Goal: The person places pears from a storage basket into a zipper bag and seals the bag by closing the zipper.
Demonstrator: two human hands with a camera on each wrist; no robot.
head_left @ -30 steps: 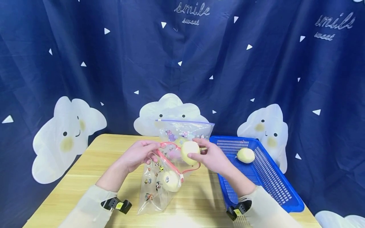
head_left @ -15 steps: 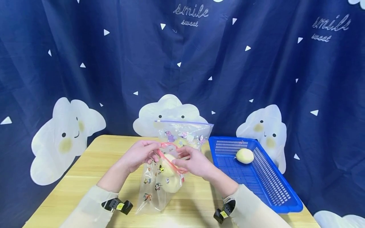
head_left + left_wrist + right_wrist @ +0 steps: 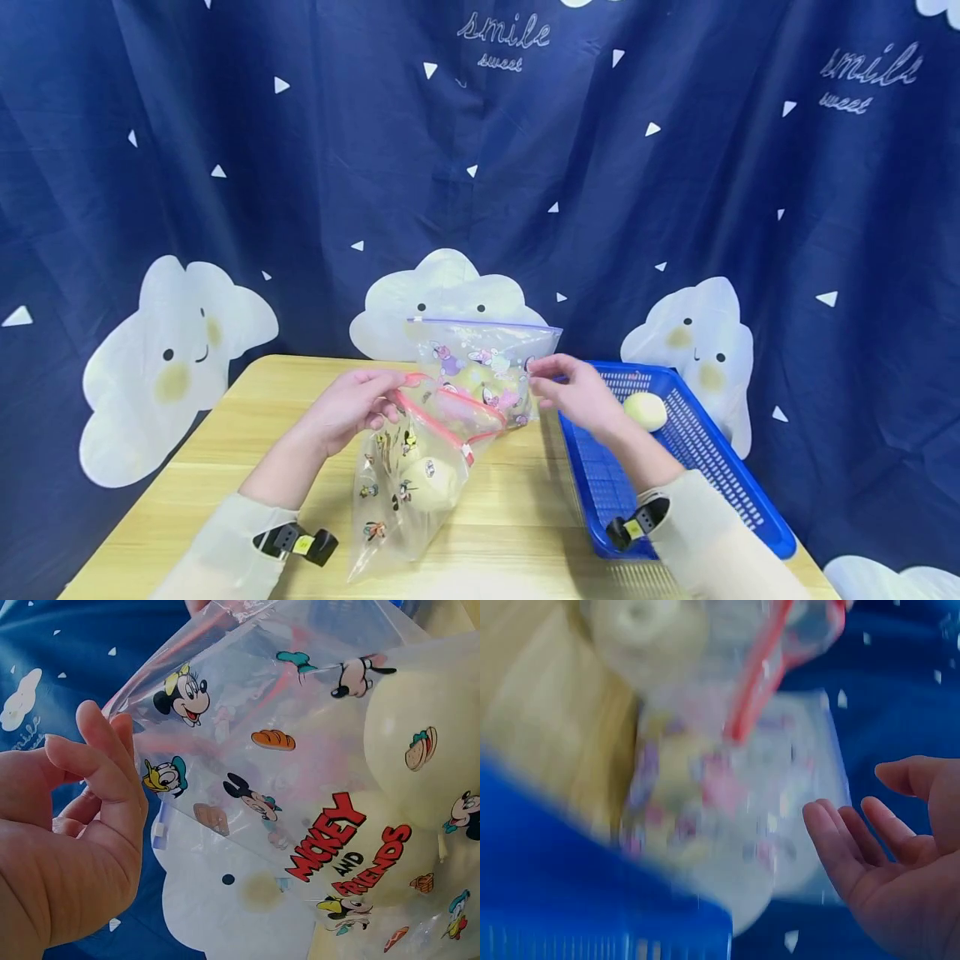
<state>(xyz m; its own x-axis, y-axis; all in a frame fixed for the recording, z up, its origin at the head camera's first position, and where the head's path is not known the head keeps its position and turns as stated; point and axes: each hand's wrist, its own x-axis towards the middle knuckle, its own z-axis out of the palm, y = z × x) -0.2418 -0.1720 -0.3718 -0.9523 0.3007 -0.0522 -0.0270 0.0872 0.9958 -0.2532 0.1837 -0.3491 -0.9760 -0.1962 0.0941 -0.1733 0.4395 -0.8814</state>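
Observation:
My left hand (image 3: 351, 410) pinches the red zip edge of a clear zip bag (image 3: 247, 772) printed with cartoon characters. The bag's mouth gapes. Inside lie pale yellow pears (image 3: 409, 750), two of them visible through the film in the left wrist view. My right hand (image 3: 576, 392) holds nothing; its fingers are loosely bent, between the bag and the blue basket (image 3: 600, 492). One more pear (image 3: 645, 412) sits in that basket, partly behind my right forearm in the head view. The right wrist view is blurred, but the fingers (image 3: 832, 840) there are plainly apart from everything.
A second clear bag (image 3: 450, 337) with a purple zip stands behind the first, with pale yellow fruit inside. The wooden table (image 3: 292, 392) carries everything. A dark blue curtain (image 3: 337, 167) with white clouds hangs behind the table.
The right hand has put a pear into the red-edged bag, let it go and moved back right towards the basket. My left hand and the bag have shifted slightly left.

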